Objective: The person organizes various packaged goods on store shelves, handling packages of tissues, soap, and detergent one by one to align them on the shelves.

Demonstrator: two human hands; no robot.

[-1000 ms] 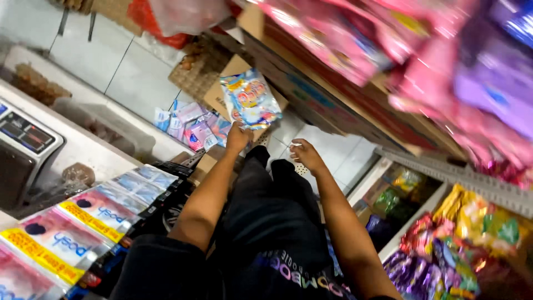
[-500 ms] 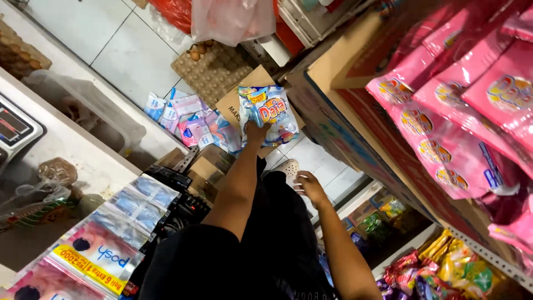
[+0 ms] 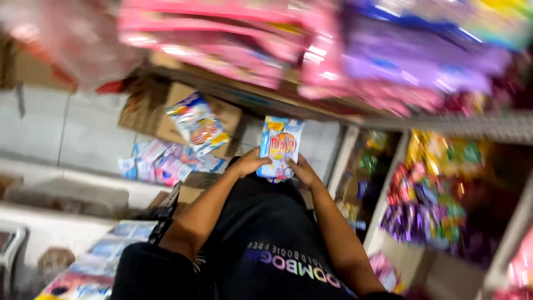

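Observation:
A blue packet with a red and yellow print (image 3: 280, 145) is held upright in front of my black-clothed lap. My left hand (image 3: 250, 164) grips its lower left edge and my right hand (image 3: 302, 171) grips its lower right edge. A second, similar blue packet (image 3: 198, 123) sits tilted over an open cardboard box (image 3: 225, 114) to the left of my hands; the blur hides whether it is resting or in the air.
Several small blue and pink packets (image 3: 164, 162) lie on the pale tiled floor (image 3: 89, 136). Pink and purple packets (image 3: 344, 61) hang overhead. Shelves of colourful sachets (image 3: 425, 203) stand to the right. More packets (image 3: 94, 272) lie at lower left.
My left hand held a blue packet up alone with my right hand apart. Now both hands hold a packet lower down, and a second packet shows over the box. The view has swung.

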